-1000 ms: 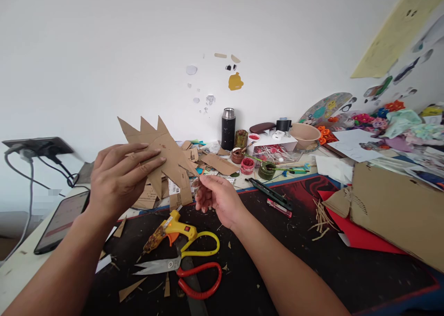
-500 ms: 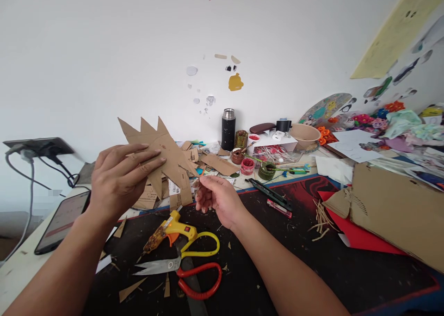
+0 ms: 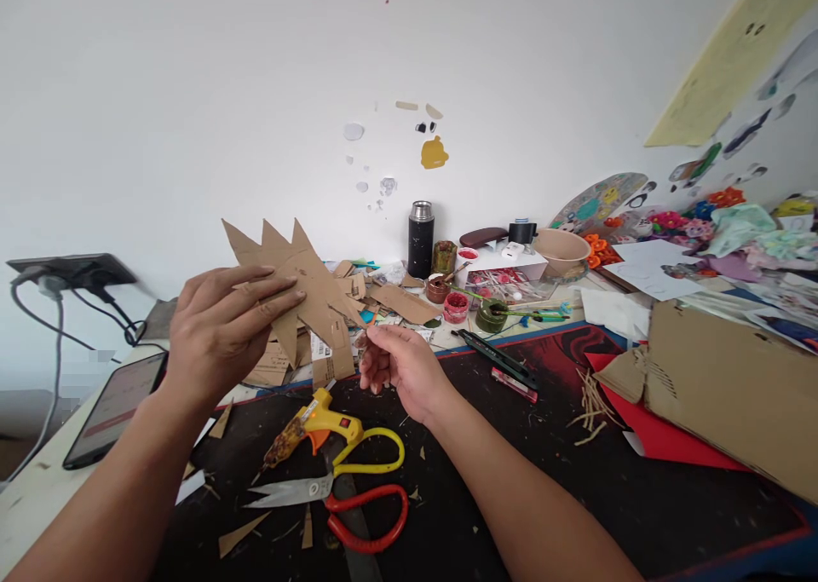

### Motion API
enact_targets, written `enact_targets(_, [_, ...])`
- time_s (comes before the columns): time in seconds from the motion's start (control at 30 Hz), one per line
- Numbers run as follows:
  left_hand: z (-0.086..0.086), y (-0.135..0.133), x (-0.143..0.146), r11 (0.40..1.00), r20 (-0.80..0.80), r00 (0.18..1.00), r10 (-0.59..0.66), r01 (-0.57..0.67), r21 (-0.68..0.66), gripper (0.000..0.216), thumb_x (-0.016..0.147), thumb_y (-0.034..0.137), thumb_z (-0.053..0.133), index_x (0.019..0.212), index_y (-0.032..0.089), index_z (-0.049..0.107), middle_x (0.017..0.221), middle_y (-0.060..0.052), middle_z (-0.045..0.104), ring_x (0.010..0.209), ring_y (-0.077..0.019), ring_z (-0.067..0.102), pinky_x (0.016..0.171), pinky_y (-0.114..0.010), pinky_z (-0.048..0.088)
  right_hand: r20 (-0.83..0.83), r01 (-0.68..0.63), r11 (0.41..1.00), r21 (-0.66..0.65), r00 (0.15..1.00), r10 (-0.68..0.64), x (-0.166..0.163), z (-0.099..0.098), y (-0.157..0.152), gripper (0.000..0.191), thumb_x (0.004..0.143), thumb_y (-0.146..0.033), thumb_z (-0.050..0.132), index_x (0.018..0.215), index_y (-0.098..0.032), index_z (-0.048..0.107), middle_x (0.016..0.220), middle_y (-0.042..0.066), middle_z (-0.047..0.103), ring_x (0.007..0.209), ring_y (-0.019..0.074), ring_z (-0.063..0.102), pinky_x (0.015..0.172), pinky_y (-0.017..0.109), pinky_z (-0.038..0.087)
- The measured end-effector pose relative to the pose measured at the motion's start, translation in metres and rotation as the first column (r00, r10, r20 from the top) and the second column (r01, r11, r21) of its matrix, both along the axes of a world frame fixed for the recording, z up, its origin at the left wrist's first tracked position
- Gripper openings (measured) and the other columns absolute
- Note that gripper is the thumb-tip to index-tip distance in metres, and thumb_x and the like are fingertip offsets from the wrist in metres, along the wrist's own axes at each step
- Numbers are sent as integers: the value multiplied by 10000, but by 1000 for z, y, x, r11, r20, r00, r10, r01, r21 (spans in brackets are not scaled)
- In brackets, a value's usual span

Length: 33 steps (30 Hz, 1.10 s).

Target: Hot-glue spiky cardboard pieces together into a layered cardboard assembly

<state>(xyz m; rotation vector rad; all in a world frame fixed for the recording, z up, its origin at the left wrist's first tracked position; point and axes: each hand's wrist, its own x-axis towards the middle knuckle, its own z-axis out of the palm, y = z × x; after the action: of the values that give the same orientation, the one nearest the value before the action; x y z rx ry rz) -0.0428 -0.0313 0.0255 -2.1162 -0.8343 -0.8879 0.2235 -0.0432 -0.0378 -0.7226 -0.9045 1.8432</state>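
My left hand (image 3: 223, 322) grips a brown cardboard cutout (image 3: 313, 288) with jagged, pointed edges, its fingers lying across the near face. The piece is raised above the desk, tilted, with several spikes toward the wall. My right hand (image 3: 406, 365) is closed at the cutout's lower right point, thumb and fingertips pinched there; the exact contact is partly hidden. Below the hands lie a yellow glue gun (image 3: 329, 420) and scissors (image 3: 319, 488) with one yellow and one red handle.
Cardboard scraps (image 3: 402, 301) and paint jars (image 3: 455, 307) crowd the back. A black flask (image 3: 420, 241) stands by the wall. A green cutter (image 3: 495, 356) lies on the dark mat (image 3: 511, 454). At right is a large cardboard sheet (image 3: 728, 386); at left, a phone (image 3: 115, 407).
The upper spikes of the cardboard cutout have shifted slightly right and down. Both hands stay in nearly the same place.
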Motion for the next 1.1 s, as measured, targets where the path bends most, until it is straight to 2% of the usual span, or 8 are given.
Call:
enact_targets(0.2, [-1, 1, -1, 1000, 15, 1000, 7, -6, -17, 375, 1039, 71, 661, 1305, 285, 817, 1263, -66, 883, 1236, -317, 764, 1051, -480, 525, 6, -8, 1000, -3, 1000, 8, 0, 0, -1, 461, 751, -596, 918, 811, -184, 721, 610, -16, 711, 470, 139, 661, 415, 209, 417])
enact_targets(0.5, [-6, 3, -6, 996, 97, 995, 16, -7, -89, 384, 1050, 123, 643, 1304, 332, 840, 1285, -45, 879, 1268, -313, 763, 1068, -500, 535, 18, -12, 1000, -10, 1000, 12, -1, -2, -1, 419, 770, -563, 910, 767, -198, 705, 621, -8, 716, 478, 151, 661, 415, 222, 417])
enact_targets(0.67, [-5, 1, -8, 978, 218, 974, 56, -9, -208, 375, 1031, 184, 659, 1279, 379, 860, 1294, -17, 877, 1309, -344, 761, 1133, -564, 522, 42, -20, 1000, -8, 999, 20, -4, -5, -1, 482, 731, -620, 929, 767, -204, 687, 621, 0, 723, 483, 162, 673, 410, 225, 411])
enact_targets(0.77, [0, -3, -4, 972, 296, 953, 67, 5, -236, 339, 1026, 225, 652, 1222, 389, 875, 1256, -14, 885, 1269, -357, 777, 1119, -602, 546, 64, -18, 1000, -6, 998, 18, -5, -6, -1, 516, 711, -652, 933, 751, -207, 675, 607, -2, 718, 468, 158, 661, 406, 223, 410])
enact_targets(0.83, [5, -7, 0, 963, 384, 922, 52, 55, -263, 303, 1021, 264, 665, 1188, 402, 876, 1236, -22, 886, 1257, -355, 775, 1118, -604, 565, 70, -9, 1000, -3, 998, 9, -6, -7, 0, 537, 707, -677, 929, 739, -204, 675, 607, 2, 719, 462, 153, 653, 403, 221, 405])
enact_targets(0.97, [11, -15, 9, 893, 562, 827, 23, 235, -383, 277, 1009, 297, 696, 1160, 472, 850, 1233, -1, 872, 1330, -332, 729, 1200, -565, 549, 50, 9, 1000, 5, 999, -9, -5, -8, 2, 598, 691, -729, 943, 775, -188, 702, 611, 4, 717, 456, 146, 651, 398, 213, 407])
enact_targets(1.1, [6, -14, 15, 822, 680, 733, -16, 396, -408, 168, 1002, 268, 710, 1009, 367, 845, 1265, -23, 865, 1321, -320, 742, 1264, -567, 510, -1, 10, 1000, 9, 1000, -10, -4, -9, 3, 682, 700, -817, 921, 802, -178, 707, 599, 3, 706, 438, 143, 641, 390, 212, 409])
